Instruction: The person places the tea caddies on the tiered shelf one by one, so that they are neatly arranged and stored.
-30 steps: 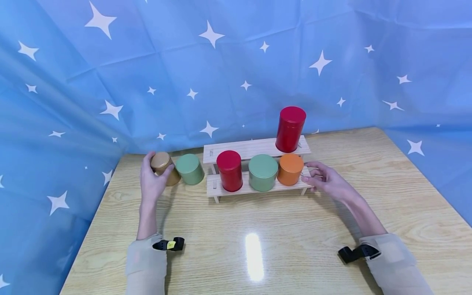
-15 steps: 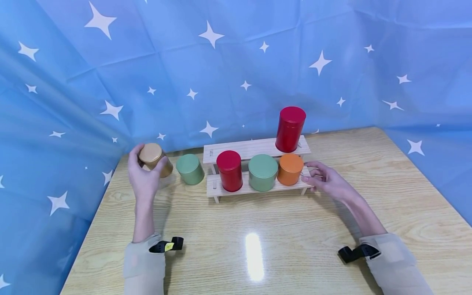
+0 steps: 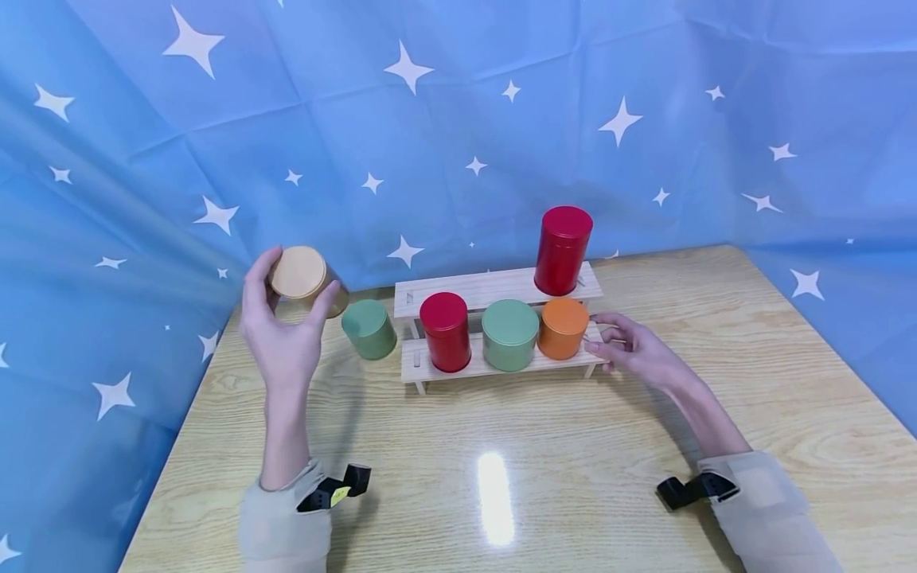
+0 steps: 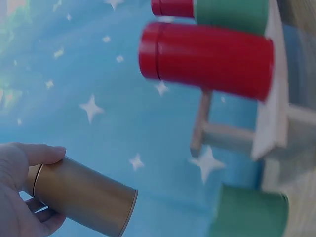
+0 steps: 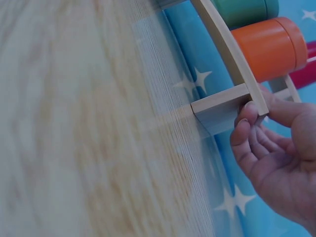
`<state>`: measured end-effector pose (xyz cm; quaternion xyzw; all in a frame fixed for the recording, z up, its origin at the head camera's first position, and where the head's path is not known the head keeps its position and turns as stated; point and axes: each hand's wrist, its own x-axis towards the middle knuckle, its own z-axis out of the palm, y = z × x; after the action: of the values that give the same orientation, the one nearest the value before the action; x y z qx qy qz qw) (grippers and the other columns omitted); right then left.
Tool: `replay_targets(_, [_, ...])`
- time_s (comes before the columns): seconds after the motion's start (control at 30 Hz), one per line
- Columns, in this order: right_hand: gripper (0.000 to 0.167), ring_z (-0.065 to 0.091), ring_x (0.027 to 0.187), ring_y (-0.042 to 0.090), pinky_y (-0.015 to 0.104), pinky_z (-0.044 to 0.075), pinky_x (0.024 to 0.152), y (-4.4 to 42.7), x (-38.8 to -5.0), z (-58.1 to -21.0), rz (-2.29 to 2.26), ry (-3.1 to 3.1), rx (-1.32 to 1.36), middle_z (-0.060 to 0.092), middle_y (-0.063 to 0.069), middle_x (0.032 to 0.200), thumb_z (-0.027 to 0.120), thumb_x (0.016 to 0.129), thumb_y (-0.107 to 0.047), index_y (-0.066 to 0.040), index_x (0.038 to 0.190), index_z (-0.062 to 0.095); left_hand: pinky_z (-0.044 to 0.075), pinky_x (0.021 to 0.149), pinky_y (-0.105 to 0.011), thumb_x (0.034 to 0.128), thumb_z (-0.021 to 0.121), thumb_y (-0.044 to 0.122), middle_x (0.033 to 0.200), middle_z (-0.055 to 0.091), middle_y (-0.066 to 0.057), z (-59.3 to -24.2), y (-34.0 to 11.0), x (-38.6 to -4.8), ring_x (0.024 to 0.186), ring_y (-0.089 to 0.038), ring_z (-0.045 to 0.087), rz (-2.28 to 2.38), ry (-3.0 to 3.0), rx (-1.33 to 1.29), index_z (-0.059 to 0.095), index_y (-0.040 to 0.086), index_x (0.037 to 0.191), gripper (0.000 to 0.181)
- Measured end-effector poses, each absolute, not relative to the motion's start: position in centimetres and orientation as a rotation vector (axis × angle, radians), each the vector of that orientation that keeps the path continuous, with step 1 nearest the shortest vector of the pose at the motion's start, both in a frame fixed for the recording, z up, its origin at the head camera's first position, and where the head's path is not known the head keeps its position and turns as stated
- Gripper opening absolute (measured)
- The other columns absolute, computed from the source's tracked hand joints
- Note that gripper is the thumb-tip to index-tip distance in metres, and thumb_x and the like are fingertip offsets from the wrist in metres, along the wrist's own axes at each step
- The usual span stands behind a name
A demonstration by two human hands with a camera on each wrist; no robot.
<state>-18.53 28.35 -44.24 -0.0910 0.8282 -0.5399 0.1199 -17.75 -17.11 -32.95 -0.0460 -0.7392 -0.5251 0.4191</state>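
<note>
My left hand [image 3: 282, 346] grips a gold tin [image 3: 298, 272] between thumb and fingers, held up off the table at the left. In the left wrist view the gold tin [image 4: 89, 197] is tilted, with the fingers round its lidded end. A small green tin [image 3: 368, 329] stands on the table just right of it. My right hand [image 3: 634, 350] pinches the right end of a two-tier wooden rack [image 3: 466, 291]; the right wrist view shows the fingertips [image 5: 248, 111] at the lower board's corner, beside the orange tin [image 5: 269, 48].
On the rack's lower board stand a red tin [image 3: 446, 334], a wide green tin [image 3: 510, 338] and the orange tin. A tall red tin [image 3: 564, 253] stands at the right of the upper board. Behind the wooden table [image 3: 595, 469] hangs a blue star-patterned cloth [image 3: 458, 111].
Gripping the gold tin, my left hand has lifted it from beside the small green tin, first going left, then higher and slightly back right. My right hand stays at the rack's end.
</note>
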Motion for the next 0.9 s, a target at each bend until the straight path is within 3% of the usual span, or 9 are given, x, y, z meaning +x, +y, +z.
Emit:
replay_targets(0.37, [0.066,0.065,0.080,0.032,0.032,0.053,0.066,28.3,-18.7,-44.1,-1.576,2.414,-0.256,0.059,0.019,0.101,0.067,0.099,-0.024,0.000,0.150,0.033,0.046,0.106,-0.034,0.0781,0.086,0.000,0.132,0.061,-0.006,-30.5,-12.1,-18.4,0.120,-0.015,0.058,-1.429,-1.854,-0.355,0.056,0.002,0.137,0.066])
replay_targets(0.9, [0.063,0.066,0.077,0.031,0.031,0.052,0.065,28.4,-18.7,-44.4,-1.604,2.403,-0.277,0.057,0.016,0.095,0.067,0.099,-0.022,0.001,0.148,0.035,0.049,0.098,-0.033,0.0812,0.084,0.004,0.131,0.060,-0.012,-29.4,-5.0,-21.4,0.114,-0.019,0.060,-1.549,-1.921,-0.603,0.053,-0.002,0.139,0.066])
